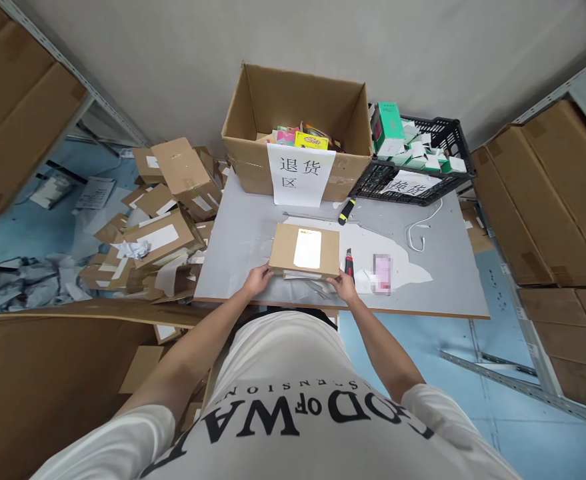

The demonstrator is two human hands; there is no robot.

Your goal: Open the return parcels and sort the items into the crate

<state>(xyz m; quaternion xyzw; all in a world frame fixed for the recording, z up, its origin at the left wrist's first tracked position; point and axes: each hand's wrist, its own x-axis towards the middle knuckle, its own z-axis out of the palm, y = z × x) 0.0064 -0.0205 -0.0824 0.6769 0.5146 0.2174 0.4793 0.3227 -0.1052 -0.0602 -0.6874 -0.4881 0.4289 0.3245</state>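
A flat brown cardboard parcel (pixel 293 250) with a white label lies on the grey table (pixel 253 233) in front of me. My left hand (pixel 257 280) grips its near left corner. My right hand (pixel 343 287) holds its near right corner. Some white paper shows under the parcel's near edge. A red and black box cutter (pixel 349 263) lies just right of the parcel, next to my right hand.
A large open carton (pixel 297 120) with a paper sign stands at the table's back, a black crate (pixel 415 160) of small boxes beside it. A yellow-black cutter (pixel 346 211), white cable (pixel 423 230) and pink item (pixel 382 272) lie on the table. Opened cartons (pixel 163 213) pile on the floor left; shelves flank both sides.
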